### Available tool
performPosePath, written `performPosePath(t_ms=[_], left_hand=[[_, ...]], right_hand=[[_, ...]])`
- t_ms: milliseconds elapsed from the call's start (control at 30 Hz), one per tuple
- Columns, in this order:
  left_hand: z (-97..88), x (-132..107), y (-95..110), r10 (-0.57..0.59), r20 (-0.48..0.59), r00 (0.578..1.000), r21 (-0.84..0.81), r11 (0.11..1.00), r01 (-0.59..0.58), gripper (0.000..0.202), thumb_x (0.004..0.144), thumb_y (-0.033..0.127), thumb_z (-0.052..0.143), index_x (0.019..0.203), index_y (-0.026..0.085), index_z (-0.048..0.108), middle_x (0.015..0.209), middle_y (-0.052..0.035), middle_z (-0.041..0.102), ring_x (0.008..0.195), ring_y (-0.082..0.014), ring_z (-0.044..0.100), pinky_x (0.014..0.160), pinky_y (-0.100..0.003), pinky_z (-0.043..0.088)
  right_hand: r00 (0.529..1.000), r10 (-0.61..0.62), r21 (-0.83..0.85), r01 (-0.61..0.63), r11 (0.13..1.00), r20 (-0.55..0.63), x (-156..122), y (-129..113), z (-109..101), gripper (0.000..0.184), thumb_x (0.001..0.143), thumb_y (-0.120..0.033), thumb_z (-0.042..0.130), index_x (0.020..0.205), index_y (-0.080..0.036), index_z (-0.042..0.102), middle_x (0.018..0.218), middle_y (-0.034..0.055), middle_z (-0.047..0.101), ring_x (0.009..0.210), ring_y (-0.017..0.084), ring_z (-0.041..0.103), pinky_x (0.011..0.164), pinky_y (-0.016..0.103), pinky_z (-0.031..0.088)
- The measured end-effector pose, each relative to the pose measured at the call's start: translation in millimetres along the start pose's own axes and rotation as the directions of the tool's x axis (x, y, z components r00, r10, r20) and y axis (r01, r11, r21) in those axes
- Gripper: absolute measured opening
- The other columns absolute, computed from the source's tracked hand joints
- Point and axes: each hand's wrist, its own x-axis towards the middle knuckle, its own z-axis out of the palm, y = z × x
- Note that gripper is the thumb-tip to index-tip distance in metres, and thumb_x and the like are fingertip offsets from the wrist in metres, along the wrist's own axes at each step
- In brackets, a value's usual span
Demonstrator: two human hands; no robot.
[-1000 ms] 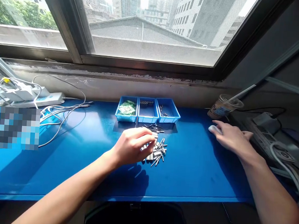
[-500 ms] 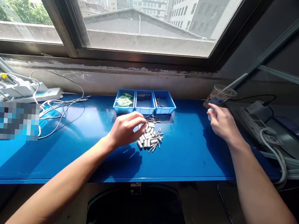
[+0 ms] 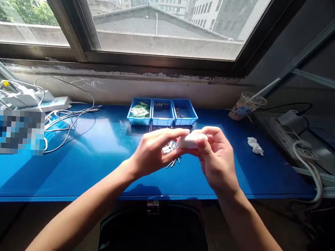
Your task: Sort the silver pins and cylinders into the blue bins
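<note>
A small white, rounded, box-like object (image 3: 189, 140) is held up above the middle of the table; its exact kind does not show. My right hand (image 3: 218, 157) grips its right end between thumb and fingers. At its left end are the thumb and fingertips of my left hand (image 3: 154, 151), closed about it. Partly hidden beneath the hands lies a heap of short silver metal cylinders (image 3: 169, 147) and thin metal pins (image 3: 173, 163).
Behind the hands stand three blue bins (image 3: 162, 121) with green packets, small rings and pins. Right are a crumpled tissue (image 3: 255, 146), a plastic cup (image 3: 241, 107) with a straw and a power strip (image 3: 291, 137). White cables (image 3: 68, 119) and another power strip (image 3: 53, 105) lie left.
My right hand has come left from beside the cup to the middle with the white object, uncovering the tissue. My left hand has shifted slightly right and now meets the object.
</note>
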Motion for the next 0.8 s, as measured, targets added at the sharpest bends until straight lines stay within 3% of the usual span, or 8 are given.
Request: performPosePath(t_ms=[133, 233, 333, 433, 567, 700, 800], left_hand=[[-2.7, -6, -15, -0.048, -0.003, 0.999, 0.045, 0.998, 0.049, 0.048, 0.096, 0.021, 0.077, 0.140, 0.021, 0.057, 0.130, -0.0085, 0.074, 0.104, -0.0172, 0.076, 0.088, -0.026, 0.065], [-3.8, -5, -26, -0.122, 0.000, 0.993, 0.085, 0.989, 0.121, 0.054, 0.096, 0.022, 0.077, 0.144, 0.023, 0.051, 0.135, -0.0094, 0.071, 0.101, -0.0167, 0.077, 0.083, -0.026, 0.064], [-4.3, -6, -32, -0.129, 0.012, 0.992, 0.151, 0.981, 0.126, 0.043, 0.097, 0.022, 0.074, 0.135, 0.023, 0.054, 0.124, -0.0074, 0.075, 0.094, -0.0172, 0.078, 0.074, -0.026, 0.062], [-5.7, -10, -31, -0.188, 0.044, 0.981, 0.211, 0.962, 0.175, 0.032, 0.096, 0.021, 0.072, 0.125, 0.022, 0.060, 0.112, -0.0051, 0.078, 0.090, -0.0190, 0.077, 0.072, -0.028, 0.061], [-6.3, -16, -20, -0.305, 0.174, 0.936, 0.198, 0.942, 0.270, 0.030, 0.099, 0.025, 0.070, 0.128, 0.020, 0.063, 0.123, -0.0089, 0.075, 0.103, -0.0226, 0.074, 0.082, -0.033, 0.063], [-6.7, -21, -9, -0.298, 0.110, 0.948, 0.229, 0.936, 0.268, 0.014, 0.102, 0.025, 0.068, 0.115, 0.020, 0.070, 0.129, -0.0113, 0.067, 0.105, -0.0222, 0.071, 0.085, -0.036, 0.064], [-17.5, -24, 5, -0.255, 0.047, 0.966, 0.237, 0.942, 0.238, 0.011, 0.099, 0.024, 0.072, 0.110, 0.021, 0.071, 0.128, -0.0117, 0.065, 0.105, -0.0226, 0.070, 0.089, -0.039, 0.064]], right_hand=[[0.996, -0.056, -0.144, 0.045, 0.989, -0.072, 24, 9, 8, 0.045, 0.084, -0.059, 0.083, 0.094, -0.020, 0.063, 0.088, 0.0025, 0.068, 0.077, 0.019, 0.073, 0.055, 0.026, 0.062], [0.995, -0.049, -0.197, 0.030, 0.980, -0.093, 45, 13, 11, 0.051, 0.086, -0.067, 0.077, 0.083, -0.018, 0.060, 0.076, 0.0010, 0.067, 0.059, 0.013, 0.066, 0.044, 0.021, 0.052], [1.000, 0.016, -0.137, -0.018, 0.990, -0.015, 56, 17, 12, 0.052, 0.089, -0.069, 0.071, 0.095, -0.018, 0.065, 0.083, 0.0035, 0.073, 0.061, 0.014, 0.068, 0.046, 0.022, 0.053], [0.996, 0.074, -0.113, -0.068, 0.991, 0.050, 52, 22, 10, 0.048, 0.091, -0.063, 0.073, 0.107, -0.018, 0.072, 0.096, 0.0070, 0.078, 0.074, 0.018, 0.075, 0.056, 0.026, 0.061], [0.988, 0.156, -0.109, -0.157, 0.982, -0.015, 35, 27, 6, 0.042, 0.089, -0.057, 0.078, 0.103, -0.017, 0.076, 0.095, 0.0077, 0.079, 0.077, 0.020, 0.077, 0.061, 0.029, 0.064], [0.974, 0.222, -0.102, -0.225, 0.969, -0.037, 23, 29, 7, 0.042, 0.088, -0.056, 0.077, 0.101, -0.016, 0.075, 0.095, 0.0071, 0.079, 0.073, 0.019, 0.075, 0.062, 0.030, 0.065], [0.967, 0.250, -0.097, -0.253, 0.963, -0.044, 15, 25, 11, 0.040, 0.088, -0.054, 0.077, 0.097, -0.016, 0.074, 0.090, 0.0050, 0.077, 0.070, 0.017, 0.073, 0.061, 0.029, 0.064]])
